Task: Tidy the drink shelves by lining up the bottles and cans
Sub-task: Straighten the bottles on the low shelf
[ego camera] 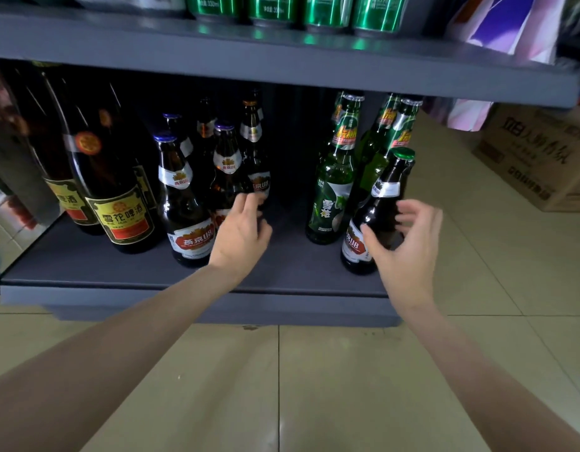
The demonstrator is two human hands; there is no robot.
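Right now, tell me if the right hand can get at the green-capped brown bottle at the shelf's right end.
Probably yes. The right hand is already at the green-capped brown bottle, thumb and fingers spread on either side of its body. It stands at the front of the lower shelf, nothing in front of it.
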